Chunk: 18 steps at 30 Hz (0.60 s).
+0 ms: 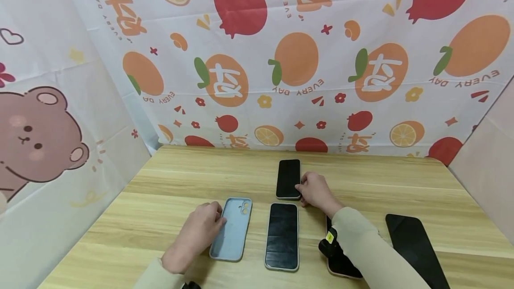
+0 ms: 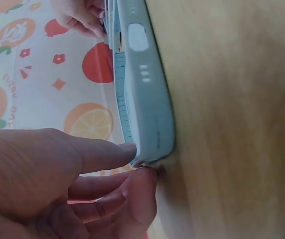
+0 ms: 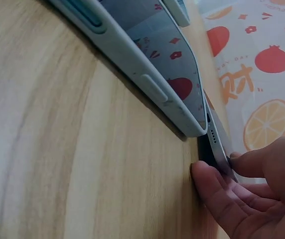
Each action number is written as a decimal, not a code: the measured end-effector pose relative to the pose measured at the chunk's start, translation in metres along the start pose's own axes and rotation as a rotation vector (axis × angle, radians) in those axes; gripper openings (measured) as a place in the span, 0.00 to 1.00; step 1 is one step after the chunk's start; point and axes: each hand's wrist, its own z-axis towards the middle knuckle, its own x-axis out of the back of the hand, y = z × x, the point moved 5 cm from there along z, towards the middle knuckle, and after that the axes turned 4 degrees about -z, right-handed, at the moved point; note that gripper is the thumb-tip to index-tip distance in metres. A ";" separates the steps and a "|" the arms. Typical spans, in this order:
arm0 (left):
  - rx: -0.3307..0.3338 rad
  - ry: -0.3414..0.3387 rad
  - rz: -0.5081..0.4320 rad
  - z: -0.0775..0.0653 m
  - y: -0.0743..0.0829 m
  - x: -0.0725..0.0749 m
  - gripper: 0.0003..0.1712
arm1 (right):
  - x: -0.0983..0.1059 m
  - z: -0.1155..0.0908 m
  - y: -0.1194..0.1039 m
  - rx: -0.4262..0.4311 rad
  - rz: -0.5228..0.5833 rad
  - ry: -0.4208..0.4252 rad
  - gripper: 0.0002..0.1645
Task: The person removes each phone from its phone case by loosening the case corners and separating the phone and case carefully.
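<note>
A light blue phone case [image 1: 231,231] lies with its hollow side up on the table, camera cutout at the far end. My left hand [image 1: 199,228] pinches its left edge; in the left wrist view, thumb and finger meet at a corner of the case [image 2: 150,99]. Farther back, a black-screened phone [image 1: 288,177] lies face up. My right hand [image 1: 317,192] grips that phone's near right corner, thumb on top. In the right wrist view, the phone's metal edge [image 3: 216,142] shows slightly raised between thumb and fingers of the right hand [image 3: 267,194].
Nearer me on the wooden table [image 1: 192,177] is a phone in a pale case [image 1: 282,237]. Another phone [image 1: 343,264] is partly hidden under my right forearm. A larger dark slab [image 1: 413,244] lies at the right. A fruit-printed cloth [image 1: 257,57] hangs behind the table.
</note>
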 end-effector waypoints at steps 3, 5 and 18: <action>-0.020 0.035 0.058 -0.001 0.002 0.001 0.08 | 0.001 0.000 0.001 0.007 -0.009 0.021 0.10; -0.035 0.068 0.105 -0.002 0.005 0.002 0.08 | 0.004 -0.001 0.001 0.012 -0.011 0.038 0.12; -0.058 0.058 0.021 0.007 0.046 -0.002 0.10 | 0.016 -0.022 -0.010 0.065 0.105 0.044 0.11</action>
